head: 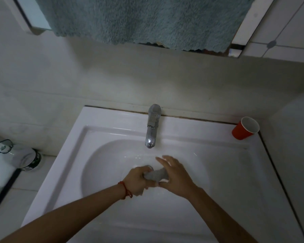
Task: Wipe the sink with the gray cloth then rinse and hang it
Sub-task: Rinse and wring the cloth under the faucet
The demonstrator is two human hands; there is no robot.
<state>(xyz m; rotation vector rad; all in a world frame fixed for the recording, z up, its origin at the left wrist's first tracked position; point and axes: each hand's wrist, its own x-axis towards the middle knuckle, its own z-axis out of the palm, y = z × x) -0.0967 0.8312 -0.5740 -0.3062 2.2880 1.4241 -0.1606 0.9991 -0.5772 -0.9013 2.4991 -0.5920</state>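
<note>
Gray cloth (156,175) bunched between left hand (136,181) and right hand (176,178) over sink (218,181).

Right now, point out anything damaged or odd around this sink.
The lower edge of the teal towel hanging above is frayed and ragged. A dark grimy line runs along the seam between sink and wall. Nothing looks spilled.
</note>
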